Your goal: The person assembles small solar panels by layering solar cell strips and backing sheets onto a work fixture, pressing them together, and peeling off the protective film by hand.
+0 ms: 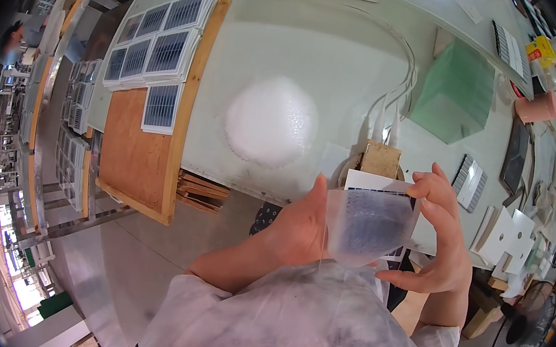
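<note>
In front of the chest, my left hand (299, 226) holds the left edge of a clear, cloudy sheet (374, 227), its thumb up along the edge and its other fingers mostly hidden. Behind the sheet shows a small dark solar panel with a white border (372, 181). My right hand (444, 235) curves round the right side, fingertips at the panel's top right corner and another digit low by its bottom edge. Just beyond the panel stands a tan block (380, 160) with white-tipped cables.
A wooden-edged board (134, 152) at left carries stacked small panels (169, 50). On the table (270, 51) lie a round white pad (271, 121), a green translucent block (455, 90) and a small panel (469, 183). A fan (529, 329) stands lower right; another person (24, 38) is far left.
</note>
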### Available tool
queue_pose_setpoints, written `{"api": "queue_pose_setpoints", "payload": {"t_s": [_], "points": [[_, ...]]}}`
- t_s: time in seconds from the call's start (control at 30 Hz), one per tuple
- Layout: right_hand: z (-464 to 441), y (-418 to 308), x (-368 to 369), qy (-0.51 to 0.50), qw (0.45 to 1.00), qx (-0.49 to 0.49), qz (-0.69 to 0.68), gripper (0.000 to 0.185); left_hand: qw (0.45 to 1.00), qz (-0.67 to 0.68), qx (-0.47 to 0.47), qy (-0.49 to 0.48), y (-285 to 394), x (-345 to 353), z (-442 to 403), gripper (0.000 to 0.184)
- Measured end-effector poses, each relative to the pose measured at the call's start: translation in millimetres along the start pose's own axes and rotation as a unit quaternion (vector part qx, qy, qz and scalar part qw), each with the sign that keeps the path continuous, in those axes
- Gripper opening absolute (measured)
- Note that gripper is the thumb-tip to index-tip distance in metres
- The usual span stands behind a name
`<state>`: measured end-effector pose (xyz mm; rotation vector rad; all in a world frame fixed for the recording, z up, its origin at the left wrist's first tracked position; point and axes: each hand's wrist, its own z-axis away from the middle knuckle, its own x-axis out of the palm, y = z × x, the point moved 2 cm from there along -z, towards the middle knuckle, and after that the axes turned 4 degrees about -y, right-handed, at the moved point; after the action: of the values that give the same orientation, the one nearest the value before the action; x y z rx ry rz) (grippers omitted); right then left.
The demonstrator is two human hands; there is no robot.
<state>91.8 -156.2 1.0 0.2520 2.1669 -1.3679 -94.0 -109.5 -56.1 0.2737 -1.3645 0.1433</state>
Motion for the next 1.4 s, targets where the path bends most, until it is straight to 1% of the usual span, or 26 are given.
{"api": "queue_pose_setpoints", "payload": {"t_s": [0.13, 0.2, 0.3, 0.43, 0.5, 0.53, 0.6, 0.63, 0.67, 0.7, 0.73, 0.77, 0.8, 0.83, 0.87, 0.9, 0.93, 1.0, 1.07, 1.13, 1.17, 1.23, 1.27, 1.33, 1.37, 1.4], "points": [[-4.9, -5.9, 3.3, -0.01, 1.0, 0.003, -0.004, 0.089, 1.0, -0.016, 0.012, 0.013, -1.7, -0.5, -1.1, 0.083], [-7.2, -8.8, 6.3, -0.021, 1.0, -0.01, 0.014, 0.086, 0.999, 0.032, 0.016, -0.039, -1.8, -1.3, -1.2, 0.084], [-7.2, -12.0, 5.4, 0.004, 0.999, -0.026, 0.034, 0.086, 0.999, -0.004, 0.029, -0.023, -1.0, -2.5, -1.6, 0.084], [-4.4, -9.4, 3.3, 0.007, 0.999, -0.032, 0.02, 0.088, 0.999, 0.009, 0.027, -0.021, 1.4, -0.8, 0.5, 0.083], [-2.5, -6.2, 3.1, 0.01, 0.999, -0.031, -0.004, 0.095, 0.999, -0.002, 0.033, -0.028, 1.7, -2.1, 1.8, 0.081], [-0.4, -3.3, 1.0, 0.012, 0.999, -0.031, -0.001, 0.095, 0.999, -0.004, 0.03, -0.031, 1.3, -3.2, 2.6, 0.081], [5.4, 4.6, -5.0, 0.038, 0.994, -0.013, -0.099, 0.106, 0.999, 0.012, 0.045, -0.01, 0.6, -7.3, 5.0, 0.079], [8.6, 8.4, -2.7, 0.044, 0.995, -0.013, -0.086, 0.106, 0.999, 0.007, 0.037, -0.021, 0.2, -8.8, 7.3, 0.079], [12.4, 15.2, -0.2, 0.119, 0.965, -0.033, -0.232, 0.11, 0.998, 0.02, 0.055, -0.03, 1.7, -10.7, 10.4, 0.079], [17.0, 22.6, 0.2, 0.191, 0.909, -0.057, -0.365, 0.114, 0.996, 0.033, 0.068, -0.044, 4.1, -10.5, 10.8, 0.078], [21.8, 28.1, 2.9, 0.202, 0.916, -0.059, -0.341, 0.114, 0.996, 0.029, 0.05, -0.065, 5.7, -5.2, 10.6, 0.078], [27.5, 36.8, 6.1, 0.263, 0.831, -0.054, -0.488, 0.112, 0.997, -0.012, 0.071, -0.028, 9.1, -0.1, 11.7, 0.078], [32.3, 41.9, 7.6, 0.314, 0.715, -0.055, -0.622, 0.111, 0.994, -0.053, 0.094, 0.009, 11.6, 2.5, 12.3, 0.078], [31.9, 41.4, 5.7, 0.332, 0.667, -0.071, -0.663, 0.108, 0.996, -0.055, 0.077, -0.006, 12.3, 3.3, 12.8, 0.078], [30.9, 42.8, 4.1, 0.345, 0.613, -0.087, -0.706, 0.106, 0.993, -0.072, 0.097, 0.002, 14.3, 2.5, 14.6, 0.079], [33.8, 48.1, 5.3, 0.334, 0.583, -0.12, -0.731, 0.102, 0.989, -0.089, 0.12, 0.013, 16.7, 1.7, 15.5, 0.079], [35.1, 46.6, 2.6, 0.341, 0.587, -0.122, -0.724, 0.102, 0.99, -0.089, 0.111, 0.007, 17.5, 1.5, 15.7, 0.079], [36.1, 44.2, 0.3, 0.345, 0.544, -0.137, -0.753, 0.1, 0.99, -0.078, 0.118, -0.012, 18.4, 2.5, 17.1, 0.078], [36.5, 41.2, -1.2, 0.34, 0.538, -0.143, -0.758, 0.1, 0.99, -0.078, 0.118, -0.013, 16.5, 4.8, 15.5, 0.078], [36.8, 41.4, 0.4, 0.312, 0.522, -0.152, -0.779, 0.099, 0.99, -0.08, 0.116, -0.017, 13.8, 5.3, 15.5, 0.078], [37.3, 41.7, 1.6, 0.308, 0.518, -0.15, -0.784, 0.099, 0.989, -0.08, 0.122, -0.013, 12.4, 5.3, 15.5, 0.078], [39.4, 41.6, 5.2, 0.279, 0.534, -0.155, -0.783, 0.098, 0.991, -0.064, 0.117, -0.013, 9.1, 6.4, 14.7, 0.078], [40.3, 43.4, 7.4, 0.271, 0.527, -0.151, -0.791, 0.098, 0.99, -0.064, 0.128, -0.004, 9.1, 7.7, 15.0, 0.078], [41.1, 45.5, 10.9, 0.218, 0.529, -0.191, -0.798, 0.096, 0.99, -0.093, 0.109, 0.008, 9.2, 10.6, 14.4, 0.078], [39.7, 42.8, 10.7, 0.218, 0.524, -0.186, -0.802, 0.095, 0.99, -0.085, 0.11, -0.007, 9.4, 10.3, 14.1, 0.077], [37.9, 44.8, 12.8, 0.211, 0.517, -0.183, -0.809, 0.095, 0.989, -0.085, 0.12, 0.0, 9.8, 9.1, 14.6, 0.077]]}}
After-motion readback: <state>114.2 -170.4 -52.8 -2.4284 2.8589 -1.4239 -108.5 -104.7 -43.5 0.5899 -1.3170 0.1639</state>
